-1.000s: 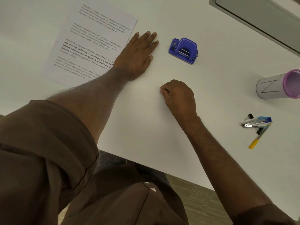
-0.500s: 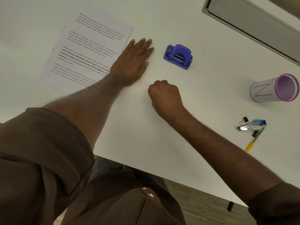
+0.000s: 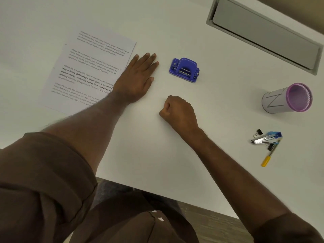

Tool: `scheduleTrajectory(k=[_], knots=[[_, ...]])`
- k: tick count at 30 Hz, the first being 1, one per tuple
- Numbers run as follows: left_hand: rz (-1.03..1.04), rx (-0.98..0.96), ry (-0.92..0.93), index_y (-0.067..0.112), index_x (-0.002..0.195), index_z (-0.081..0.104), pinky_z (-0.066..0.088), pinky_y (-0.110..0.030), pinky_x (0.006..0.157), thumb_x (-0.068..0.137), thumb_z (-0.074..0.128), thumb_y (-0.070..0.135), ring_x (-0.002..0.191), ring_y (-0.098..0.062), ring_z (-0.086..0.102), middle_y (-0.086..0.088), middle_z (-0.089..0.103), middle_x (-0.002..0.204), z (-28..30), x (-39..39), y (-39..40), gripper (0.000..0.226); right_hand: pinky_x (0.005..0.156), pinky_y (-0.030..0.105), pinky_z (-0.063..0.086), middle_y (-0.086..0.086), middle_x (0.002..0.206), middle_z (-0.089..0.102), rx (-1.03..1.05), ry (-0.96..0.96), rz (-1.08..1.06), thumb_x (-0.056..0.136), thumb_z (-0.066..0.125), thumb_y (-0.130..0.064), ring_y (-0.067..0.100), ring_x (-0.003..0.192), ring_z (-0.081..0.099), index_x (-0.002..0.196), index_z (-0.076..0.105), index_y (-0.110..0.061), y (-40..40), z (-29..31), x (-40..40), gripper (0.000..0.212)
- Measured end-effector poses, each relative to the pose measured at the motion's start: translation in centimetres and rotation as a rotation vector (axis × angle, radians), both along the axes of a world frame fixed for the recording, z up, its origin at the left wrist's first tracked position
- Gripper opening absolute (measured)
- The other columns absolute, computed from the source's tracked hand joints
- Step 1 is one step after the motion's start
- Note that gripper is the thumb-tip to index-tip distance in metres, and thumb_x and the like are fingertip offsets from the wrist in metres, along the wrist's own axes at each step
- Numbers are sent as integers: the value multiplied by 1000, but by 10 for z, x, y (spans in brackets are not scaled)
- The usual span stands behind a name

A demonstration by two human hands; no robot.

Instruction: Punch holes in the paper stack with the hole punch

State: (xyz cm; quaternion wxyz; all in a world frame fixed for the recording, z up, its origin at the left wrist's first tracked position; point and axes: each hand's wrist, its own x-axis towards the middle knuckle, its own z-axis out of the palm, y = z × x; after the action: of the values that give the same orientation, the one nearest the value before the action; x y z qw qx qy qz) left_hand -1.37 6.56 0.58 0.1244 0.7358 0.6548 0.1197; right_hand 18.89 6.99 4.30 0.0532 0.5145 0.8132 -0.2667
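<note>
Paper stack (image 3: pixel 91 71) lies flat at the counter's (image 3: pixel 140 155) left, its sheets already a little fanned, so the likely fault is holes that miss each other if it goes unsquared into the purple hole punch (image 3: pixel 184 70), which sits apart to its right and untouched. Left hand (image 3: pixel 135 79) rests flat, fingers straight, beside the stack's right edge; right hand (image 3: pixel 178 113) is a closed fist holding nothing. White and smooth, the counter carries a grey recessed hatch (image 3: pixel 263 32), a tipped cup (image 3: pixel 287 98), a stapler (image 3: pixel 266 137), a pen (image 3: pixel 270 155) and binder clips (image 3: pixel 258 132).
</note>
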Motion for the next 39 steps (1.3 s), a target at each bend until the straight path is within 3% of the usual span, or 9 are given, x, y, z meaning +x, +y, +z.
scheduleTrajectory(k=[5, 11, 17, 19, 22, 25, 28, 36, 39], knots=[[-3, 6, -4, 8, 156, 33, 12, -48, 127, 105, 34, 24, 155, -30, 20, -11, 23, 167, 0, 1, 1, 53, 52, 29, 51, -8, 62, 62, -257, 421, -549, 79, 65, -15, 13, 58, 62, 69, 65, -17, 25, 25, 36, 10], [-1, 11, 5, 7, 156, 32, 11, -48, 128, 104, 33, 26, 156, -29, 19, -11, 22, 167, 0, 1, 0, 55, 41, 20, 44, -6, 54, 59, -160, 669, -848, 79, 62, -12, 12, 50, 61, 68, 67, -14, 77, 81, 119, 12], [-14, 63, -1, 3, 154, 36, 13, -49, 127, 103, 32, 30, 154, -33, 23, -14, 26, 166, -9, -1, 3, 58, 39, 14, 46, 2, 65, 61, 96, 386, -1118, 84, 67, -16, 7, 42, 61, 75, 65, -7, 138, 113, 231, 14], [-19, 69, -2, 4, 154, 35, 14, -49, 126, 102, 30, 32, 153, -33, 24, -14, 26, 166, -12, -1, 4, 59, 58, 23, 57, 9, 75, 68, 140, 288, -1097, 84, 66, -21, 18, 63, 69, 91, 70, 2, 150, 111, 256, 24], [-19, 58, 6, 4, 155, 34, 13, -48, 127, 102, 29, 34, 154, -33, 23, -12, 24, 166, -15, -2, 6, 61, 86, 45, 61, 22, 91, 74, 196, 163, -1083, 82, 68, -22, 35, 86, 72, 88, 72, 2, 158, 108, 274, 24], [-16, 63, 4, 5, 154, 34, 12, -48, 127, 102, 29, 35, 154, -32, 23, -11, 24, 166, -19, -4, 7, 61, 85, 48, 61, 21, 85, 73, 205, 124, -1090, 78, 74, -22, 36, 79, 72, 88, 73, 1, 164, 104, 281, 25], [-13, 82, -15, 5, 154, 35, 13, -48, 127, 102, 30, 34, 153, -33, 24, -12, 26, 166, -20, -3, 7, 60, 76, 38, 59, 8, 67, 65, 207, 64, -1055, 78, 78, -24, 23, 63, 62, 79, 72, -7, 169, 101, 284, 19], [-23, 131, -33, 3, 153, 37, 17, -52, 126, 102, 34, 31, 152, -35, 28, -14, 29, 164, -20, -3, 6, 58, 89, 45, 60, 21, 92, 74, 162, 16, -1082, 84, 73, -21, 26, 68, 64, 93, 75, 3, 179, 103, 291, 26], [-21, 98, -18, 5, 154, 35, 15, -50, 126, 102, 33, 32, 153, -33, 26, -13, 27, 165, -23, -4, 7, 58, 78, 39, 60, 17, 86, 71, 166, 65, -1075, 84, 69, -18, 25, 67, 63, 95, 73, 3, 176, 109, 291, 25]])
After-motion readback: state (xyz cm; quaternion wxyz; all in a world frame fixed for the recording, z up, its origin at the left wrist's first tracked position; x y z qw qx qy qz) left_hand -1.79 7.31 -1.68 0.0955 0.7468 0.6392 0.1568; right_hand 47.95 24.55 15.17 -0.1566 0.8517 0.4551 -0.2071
